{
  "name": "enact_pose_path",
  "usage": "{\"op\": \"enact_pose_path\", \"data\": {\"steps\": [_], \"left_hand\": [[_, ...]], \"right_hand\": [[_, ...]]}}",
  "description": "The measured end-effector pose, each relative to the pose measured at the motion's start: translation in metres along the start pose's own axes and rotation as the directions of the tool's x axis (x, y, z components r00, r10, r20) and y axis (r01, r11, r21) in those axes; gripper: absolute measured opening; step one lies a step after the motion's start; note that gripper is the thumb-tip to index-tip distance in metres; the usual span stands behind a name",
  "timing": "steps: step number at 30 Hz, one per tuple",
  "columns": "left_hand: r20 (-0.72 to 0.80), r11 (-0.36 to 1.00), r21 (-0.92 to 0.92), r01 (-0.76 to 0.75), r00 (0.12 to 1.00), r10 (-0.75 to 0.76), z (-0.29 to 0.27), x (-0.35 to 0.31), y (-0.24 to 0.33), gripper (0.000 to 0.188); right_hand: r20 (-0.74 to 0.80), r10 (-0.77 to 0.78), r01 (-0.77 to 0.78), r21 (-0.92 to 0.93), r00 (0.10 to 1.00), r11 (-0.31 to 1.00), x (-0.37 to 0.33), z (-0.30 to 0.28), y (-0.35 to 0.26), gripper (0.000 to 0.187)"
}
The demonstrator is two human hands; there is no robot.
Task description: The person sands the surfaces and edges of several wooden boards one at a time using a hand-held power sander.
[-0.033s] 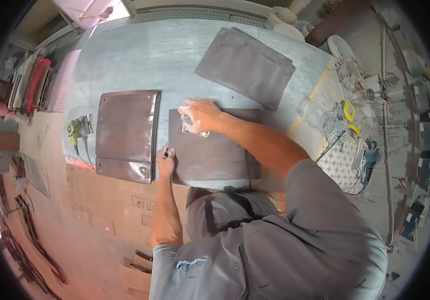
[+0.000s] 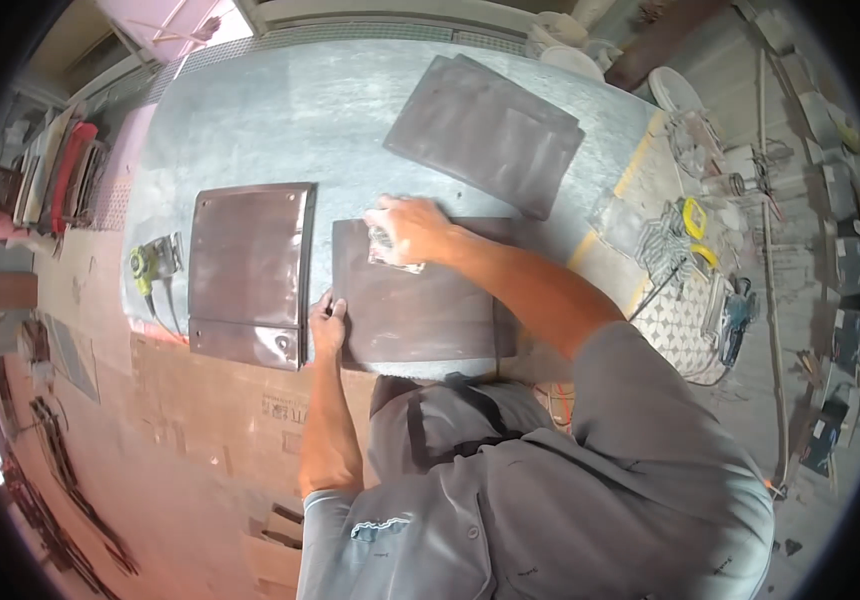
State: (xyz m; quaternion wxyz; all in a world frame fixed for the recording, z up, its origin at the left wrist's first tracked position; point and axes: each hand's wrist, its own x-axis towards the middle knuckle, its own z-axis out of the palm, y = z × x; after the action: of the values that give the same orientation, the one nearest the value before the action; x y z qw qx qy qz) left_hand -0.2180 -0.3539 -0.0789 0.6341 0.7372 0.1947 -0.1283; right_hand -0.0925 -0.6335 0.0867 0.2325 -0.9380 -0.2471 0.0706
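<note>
My right hand (image 2: 410,228) is closed over a small flat sanding pad (image 2: 392,262) and presses it on the upper left part of a flat brown panel (image 2: 420,315). Most of the pad is hidden under my fingers. At the left edge of that panel, my left hand (image 2: 328,323) grips the side with thumb and fingers. The panel lies on a pale blue-grey tabletop (image 2: 280,110) and reaches nearly to its near edge. To the left lies another brown panel (image 2: 247,265), glossier, with small holes at its corners and a bent rim.
Stacked brown panels (image 2: 490,135) lie at the far right of the table. A green power sander (image 2: 145,262) with a cord rests at the left edge. Beyond the right edge are a yellow-handled tool (image 2: 694,218), a blue power tool (image 2: 740,308) and white buckets (image 2: 675,92).
My right hand and the pad have slid slightly to the right over the panel. My left hand keeps its place at the edge. The whole view has shifted a little.
</note>
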Motion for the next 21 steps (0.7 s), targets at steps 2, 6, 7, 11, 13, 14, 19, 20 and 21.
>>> {"op": "enact_pose_path", "data": {"steps": [2, 6, 7, 11, 13, 14, 19, 20, 21], "left_hand": [[0.016, 1.0, 0.011, -0.029, 0.999, 0.028, -0.001, -0.001, 0.003, 0.044], [0.016, 1.0, -0.028, 0.004, 1.0, -0.004, 0.0, -0.002, 0.007, 0.039], [0.04, 0.999, -0.03, -0.027, 0.999, 0.028, 0.0, -0.003, 0.008, 0.037], [0.05, 1.0, 0.001, 0.006, 0.999, -0.006, 0.0, -0.005, 0.017, 0.036], [0.018, 0.999, 0.032, -0.023, 1.0, 0.022, 0.001, -0.012, 0.02, 0.036], [-0.015, 0.996, 0.077, -0.034, 0.999, 0.035, 0.002, -0.016, 0.022, 0.037], [-0.123, 0.893, 0.449, -0.035, 0.987, 0.1, -0.003, -0.07, 0.006, 0.035], [-0.171, 0.888, 0.458, 0.03, 0.984, 0.055, -0.004, -0.077, 0.002, 0.034], [-0.169, 0.923, 0.378, 0.072, 0.986, -0.008, -0.01, -0.082, 0.0, 0.033]], "right_hand": [[-0.085, 0.1, -0.098, 0.019, 0.991, 0.995, -0.038, -0.012, 0.029, 0.043], [-0.153, 0.244, -0.241, 0.039, 0.958, 0.97, -0.107, -0.041, 0.077, 0.044], [-0.158, 0.294, -0.288, 0.059, 0.943, 0.956, -0.125, -0.045, 0.081, 0.044], [-0.289, 0.318, -0.3, 0.107, 0.903, 0.948, -0.188, -0.036, 0.071, 0.044], [-0.341, 0.385, -0.379, 0.087, 0.858, 0.921, -0.223, -0.019, 0.046, 0.04], [-0.363, 0.387, -0.384, 0.083, 0.848, 0.919, -0.243, -0.012, 0.032, 0.039], [-0.257, 0.495, -0.438, 0.25, 0.83, 0.864, -0.322, 0.021, -0.055, 0.041], [-0.195, 0.52, -0.488, 0.192, 0.832, 0.852, -0.324, 0.023, -0.06, 0.041], [-0.178, 0.533, -0.493, 0.225, 0.827, 0.84, -0.323, 0.024, -0.063, 0.043]]}}
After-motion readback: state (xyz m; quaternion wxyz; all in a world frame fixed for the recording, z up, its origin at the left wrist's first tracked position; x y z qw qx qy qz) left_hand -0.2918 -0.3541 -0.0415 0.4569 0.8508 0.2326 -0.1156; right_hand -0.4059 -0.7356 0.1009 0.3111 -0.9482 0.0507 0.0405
